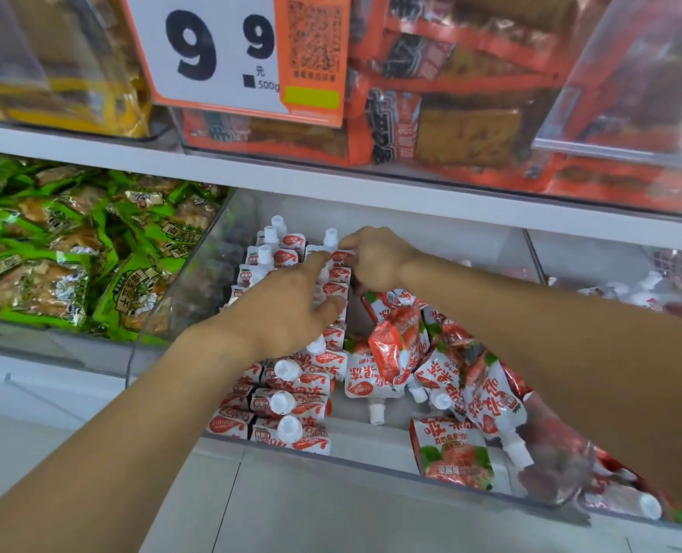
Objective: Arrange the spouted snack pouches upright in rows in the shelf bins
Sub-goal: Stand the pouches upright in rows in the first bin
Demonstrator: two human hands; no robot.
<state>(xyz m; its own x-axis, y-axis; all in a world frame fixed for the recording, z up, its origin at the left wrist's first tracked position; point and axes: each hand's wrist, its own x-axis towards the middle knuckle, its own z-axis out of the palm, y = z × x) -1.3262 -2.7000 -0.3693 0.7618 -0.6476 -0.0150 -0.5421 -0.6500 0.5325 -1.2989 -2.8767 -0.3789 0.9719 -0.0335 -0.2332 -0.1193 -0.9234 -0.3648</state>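
A clear shelf bin (163,309) holds red-and-white spouted pouches with white caps. Along its left side several pouches stand upright in rows (287,409), running to the back (275,249). On the right, loose pouches lie in a jumbled heap (443,365). My left hand (291,309) rests with straight fingers on the upright row in the middle of the bin. My right hand (375,261) is curled at the back of the second row, pinching the top of an upright pouch (341,257) below a white cap (330,236).
Green snack packets (60,249) fill the bin to the left. Orange packets (451,125) sit on the shelf above, behind a large price tag (219,49). Another clear bin (630,273) lies to the right. The white shelf edge (331,181) hangs over the bin's back.
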